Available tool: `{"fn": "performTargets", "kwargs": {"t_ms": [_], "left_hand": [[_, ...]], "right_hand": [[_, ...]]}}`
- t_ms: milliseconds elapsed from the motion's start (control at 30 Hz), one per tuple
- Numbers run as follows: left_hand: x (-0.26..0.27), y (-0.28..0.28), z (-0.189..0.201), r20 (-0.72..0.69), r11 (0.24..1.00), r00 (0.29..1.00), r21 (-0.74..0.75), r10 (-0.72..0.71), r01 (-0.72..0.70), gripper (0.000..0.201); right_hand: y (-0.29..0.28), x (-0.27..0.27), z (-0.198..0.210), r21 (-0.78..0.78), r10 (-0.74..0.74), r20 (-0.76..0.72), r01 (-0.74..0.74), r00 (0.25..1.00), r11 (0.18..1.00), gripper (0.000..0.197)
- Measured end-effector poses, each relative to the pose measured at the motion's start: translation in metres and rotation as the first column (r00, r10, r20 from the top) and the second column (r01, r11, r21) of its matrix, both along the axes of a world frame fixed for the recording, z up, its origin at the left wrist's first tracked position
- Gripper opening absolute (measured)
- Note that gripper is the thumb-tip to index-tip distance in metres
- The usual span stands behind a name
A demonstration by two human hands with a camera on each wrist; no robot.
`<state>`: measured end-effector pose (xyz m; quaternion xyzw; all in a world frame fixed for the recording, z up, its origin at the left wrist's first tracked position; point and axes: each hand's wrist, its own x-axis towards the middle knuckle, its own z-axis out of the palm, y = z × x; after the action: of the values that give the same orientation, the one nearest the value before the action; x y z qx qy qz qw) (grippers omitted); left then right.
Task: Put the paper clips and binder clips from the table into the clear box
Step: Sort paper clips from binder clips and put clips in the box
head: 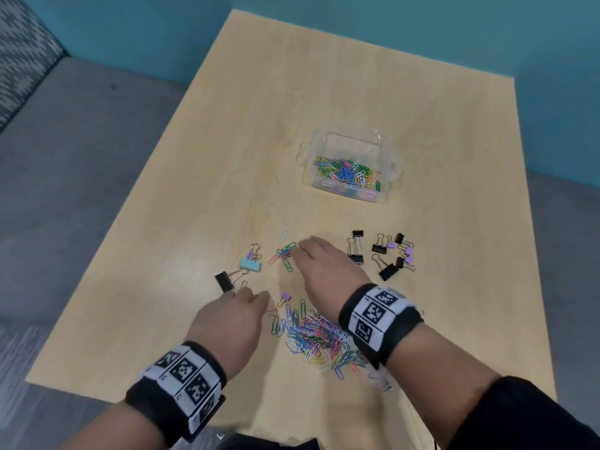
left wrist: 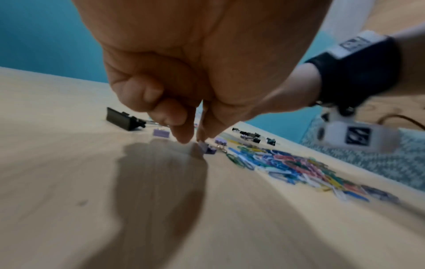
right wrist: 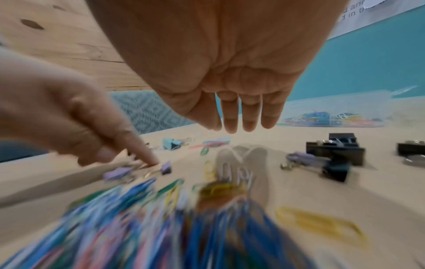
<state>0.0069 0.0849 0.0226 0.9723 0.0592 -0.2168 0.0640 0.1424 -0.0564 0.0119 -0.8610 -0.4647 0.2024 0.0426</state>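
— Where do the clips lie?

— A heap of coloured paper clips (head: 319,336) sits on the bench (head: 357,92), partly hidden under the right wrist. Black binder clips (head: 388,254) lie beside it, and the clear box (head: 352,167) further off already holds some.

— And the hands?

— The right hand (head: 319,264) hovers with fingers straight, holding nothing. The left hand (left wrist: 190,76) pinches down at a small purple binder clip (left wrist: 208,148); blur hides whether it grips.

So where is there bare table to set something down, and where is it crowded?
Bare: the table beyond the clear box, and the strip between box and binder clips. Crowded: the near middle, around the paper clip pile and both hands.
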Motion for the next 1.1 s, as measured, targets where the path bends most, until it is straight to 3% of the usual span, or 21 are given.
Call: {"fn": "performTargets", "kwargs": {"t_ms": [100, 200, 433, 533, 633, 700, 800, 900, 967, 1100], "left_hand": [[-0.005, -0.004, -0.015, 0.178, 0.987, 0.974, -0.054, -0.139, 0.151, 0.053], [-0.009, -0.018, -0.024, 0.190, 0.958, 0.947, -0.078, -0.257, 0.276, 0.057], [-0.016, 0.000, -0.028, 0.150, 0.978, 0.967, 0.029, -0.207, 0.205, 0.055], [-0.018, 0.009, -0.028, 0.174, 0.983, 0.968, 0.041, -0.181, 0.176, 0.050], [-0.032, 0.007, -0.027, 0.212, 0.958, 0.937, -0.011, -0.276, 0.285, 0.047], [-0.043, 0.006, -0.026, 0.168, 0.945, 0.932, -0.011, -0.322, 0.328, 0.050], [-0.050, 0.011, -0.030, 0.066, 0.958, 0.956, 0.051, -0.287, 0.284, 0.056], [-0.045, 0.013, -0.036, 0.016, 0.967, 0.970, 0.085, -0.241, 0.239, 0.058], [-0.038, 0.005, -0.033, 0.017, 0.953, 0.957, 0.094, -0.290, 0.287, 0.057], [-0.026, -0.014, -0.019, 0.107, 0.952, 0.946, 0.035, -0.306, 0.304, 0.049]], "right_hand": [[0.024, 0.026, -0.003, -0.036, 0.063, -0.002, -0.063, 0.998, 0.997, 0.069], [0.039, 0.029, -0.006, -0.141, 0.184, 0.003, -0.181, 0.983, 0.973, 0.070], [0.003, -0.001, 0.004, -0.260, 0.318, 0.004, -0.306, 0.948, 0.916, 0.069], [-0.029, -0.022, -0.004, -0.267, 0.280, -0.036, -0.279, 0.959, 0.922, 0.064], [-0.057, -0.044, -0.006, -0.249, 0.242, -0.084, -0.256, 0.967, 0.934, 0.075], [-0.069, -0.055, -0.008, -0.263, 0.195, -0.090, -0.212, 0.977, 0.941, 0.077], [-0.061, -0.069, -0.009, -0.200, 0.128, -0.013, -0.128, 0.992, 0.971, 0.071], [-0.043, -0.082, -0.012, -0.096, 0.174, 0.031, -0.170, 0.984, 0.981, 0.065], [-0.040, -0.089, -0.012, -0.124, 0.203, 0.032, -0.198, 0.979, 0.972, 0.067], [-0.067, -0.097, -0.009, -0.117, 0.203, 0.034, -0.198, 0.979, 0.973, 0.064]]}}
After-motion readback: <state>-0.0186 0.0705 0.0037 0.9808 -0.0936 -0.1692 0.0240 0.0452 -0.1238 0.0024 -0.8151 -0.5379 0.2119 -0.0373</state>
